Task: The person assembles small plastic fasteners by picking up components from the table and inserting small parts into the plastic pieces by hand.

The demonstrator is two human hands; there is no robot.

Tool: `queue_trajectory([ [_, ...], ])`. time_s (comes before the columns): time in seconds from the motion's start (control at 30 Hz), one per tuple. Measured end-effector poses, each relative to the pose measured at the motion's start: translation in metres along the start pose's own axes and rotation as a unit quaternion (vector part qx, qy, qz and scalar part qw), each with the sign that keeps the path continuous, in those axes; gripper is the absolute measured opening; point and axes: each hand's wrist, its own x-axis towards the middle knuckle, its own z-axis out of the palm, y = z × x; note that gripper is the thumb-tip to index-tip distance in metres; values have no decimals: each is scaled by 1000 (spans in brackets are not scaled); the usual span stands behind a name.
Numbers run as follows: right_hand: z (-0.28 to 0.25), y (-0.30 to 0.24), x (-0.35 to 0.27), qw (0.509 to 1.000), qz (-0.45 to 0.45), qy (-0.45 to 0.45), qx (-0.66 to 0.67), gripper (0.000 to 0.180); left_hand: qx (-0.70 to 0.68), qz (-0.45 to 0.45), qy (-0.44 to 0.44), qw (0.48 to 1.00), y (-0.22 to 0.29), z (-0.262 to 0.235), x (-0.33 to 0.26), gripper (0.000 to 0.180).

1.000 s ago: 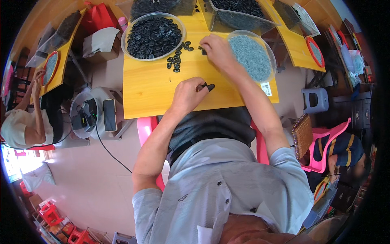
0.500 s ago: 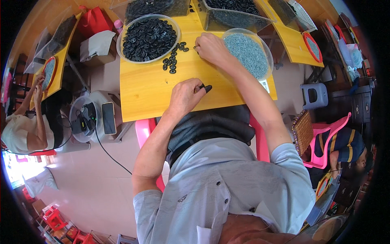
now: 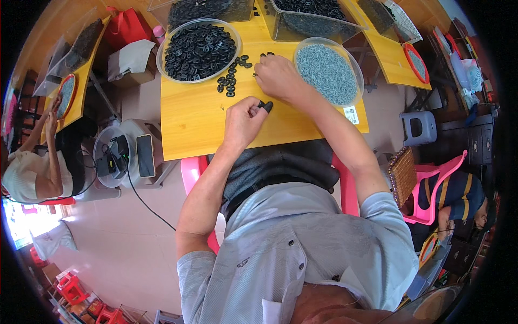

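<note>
Black oval pcs [image 3: 230,82] at upper ctr of frame, R hand [image 3: 278,78] nr them, L hand [image 3: 240,121] lower, fingers bent, can't tell if holding.

R hand [image 3: 277,77] w/ grip part-hid., clear bin [image 3: 315,32] cut off @ top

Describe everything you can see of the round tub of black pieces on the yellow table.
The round tub is clear, seemingly plastic, with a thin pale rim. It stands upright and uncovered on the yellow table near its left edge, filled with shiny black oval pieces. Loose pieces lie by its right side. Neither the left hand nor the right hand touches it; its base is hidden.
</note>
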Motion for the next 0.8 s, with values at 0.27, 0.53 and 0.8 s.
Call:
queue_trajectory([
  [0.27,0,-2,-14,1000,-18,17,-7,11,-163,-29,90,982,-18,7,6,16],
  [0.53,-30,-22,-38,909,257,-55,322,21,-221,-64,84,969,-15,2,9,18],
  [0.8,-17,-15,-55,789,280,-109,536,25,-255,-76,51,963,-13,1,10,10],
])
